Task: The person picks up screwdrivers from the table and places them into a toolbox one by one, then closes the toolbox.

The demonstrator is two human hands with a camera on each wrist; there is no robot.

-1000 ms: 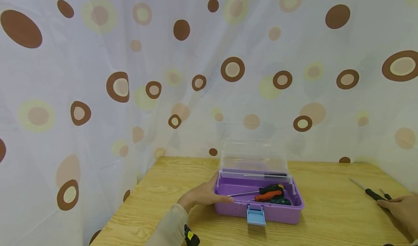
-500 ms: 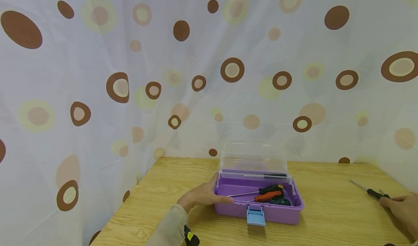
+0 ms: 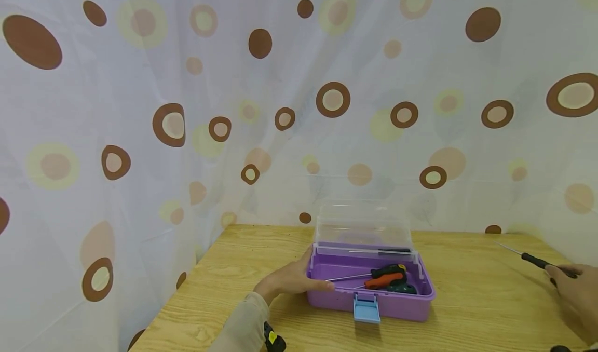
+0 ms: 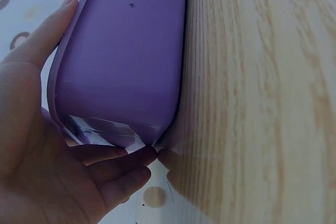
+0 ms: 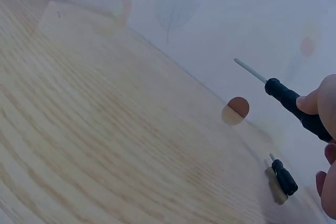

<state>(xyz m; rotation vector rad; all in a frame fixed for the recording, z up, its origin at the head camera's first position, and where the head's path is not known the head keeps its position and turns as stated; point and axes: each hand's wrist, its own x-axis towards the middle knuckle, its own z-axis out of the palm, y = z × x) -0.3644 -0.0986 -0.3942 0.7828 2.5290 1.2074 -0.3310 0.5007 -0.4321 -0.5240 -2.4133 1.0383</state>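
My left hand [image 3: 293, 278] grips the left end of a purple toolbox [image 3: 402, 310], thumb along its front rim. In the left wrist view, the other fingers bend around the box's end wall [image 4: 121, 66]. At the far right, my right hand [image 3: 579, 289] pinches a screwdriver [image 3: 536, 260] by its black handle, its thin shaft pointing away to the left. In the right wrist view this screwdriver [image 5: 289, 98] is raised over the table, while a smaller black-handled screwdriver [image 5: 284, 177] lies on the wood below; my hand mostly hides that smaller one in the head view.
Inside the box lie an orange-handled screwdriver [image 3: 384, 281] and several dark-handled ones. Its clear lid [image 3: 363, 222] leans back, raised, and a blue latch [image 3: 366, 309] hangs in front. A black-and-yellow handle [image 3: 274, 340] shows beside my left sleeve. A dotted curtain [image 3: 289, 61] borders the wooden table [image 3: 472, 300].
My right hand has taken hold of the longer screwdriver and lifted it off the table, leaving the small one lying there. My left hand and the toolbox have stayed in place.
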